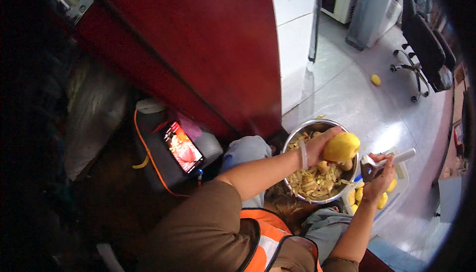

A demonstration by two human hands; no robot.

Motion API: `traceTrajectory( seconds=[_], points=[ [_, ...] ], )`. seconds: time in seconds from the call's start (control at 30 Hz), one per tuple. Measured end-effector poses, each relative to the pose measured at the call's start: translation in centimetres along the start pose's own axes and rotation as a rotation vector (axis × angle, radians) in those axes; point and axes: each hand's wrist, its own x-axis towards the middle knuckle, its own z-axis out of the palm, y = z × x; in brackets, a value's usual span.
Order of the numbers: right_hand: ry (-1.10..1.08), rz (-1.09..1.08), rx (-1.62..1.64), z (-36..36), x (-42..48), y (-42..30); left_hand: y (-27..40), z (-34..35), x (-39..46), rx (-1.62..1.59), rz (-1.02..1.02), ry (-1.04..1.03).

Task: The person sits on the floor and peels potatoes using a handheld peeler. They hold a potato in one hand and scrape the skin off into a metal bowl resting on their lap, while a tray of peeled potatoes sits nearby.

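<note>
My left hand (320, 146), with a pale band at the wrist, grips a yellow peeled potato (342, 146) above a steel bowl (285, 175). Peelings (308, 183) and several unpeeled potatoes fill much of that bowl. To the right, my right hand (383, 183) is closed around a white-handled tool (404, 156), which looks like a vegetable peeler; its working end is too blurred to make out. The tool is apart from the potato. Under my right hand sits a whitish plastic tub (403, 177) with several peeled potatoes (382, 200) in it.
One yellow potato (375, 79) lies on the tiled floor (342, 97) near a wheeled office chair (424, 49). A red panel (208, 49) rises ahead. At left, a lit phone (183, 147) rests on a dark surface beside an orange cable (154, 170). Scraps lie between my legs.
</note>
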Motion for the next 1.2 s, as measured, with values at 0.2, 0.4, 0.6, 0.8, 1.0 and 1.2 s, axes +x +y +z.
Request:
traceTrajectory(
  seconds=[0.2,0.4,0.6,0.8,1.0,1.2],
  points=[
    [-0.087,-0.198,-0.26,1.3,-1.3,-1.6,-0.2,-0.7,0.6,0.036,-0.152,-0.102],
    [-0.271,-0.311,-0.231,1.0,-2.0,-1.8,-1.1,0.4,0.6,0.366,-0.015,0.067],
    [-0.24,-0.257,-0.305,1.3,-2.7,-1.8,-0.4,0.2,0.6,0.26,-0.088,0.022],
    [-0.05,-0.472,-0.806,1.4,-2.2,-0.4,-1.3,-0.7,1.0,0.485,0.2,0.095],
    [0.093,-0.792,-1.004,1.2,-0.4,0.0,-1.9,-1.2,2.0,0.491,0.133,0.185],
    [0.432,-0.521,-0.714,-4.9,3.0,-4.2,-8.6,-8.0,2.9,0.511,-0.348,0.282]
  ],
)
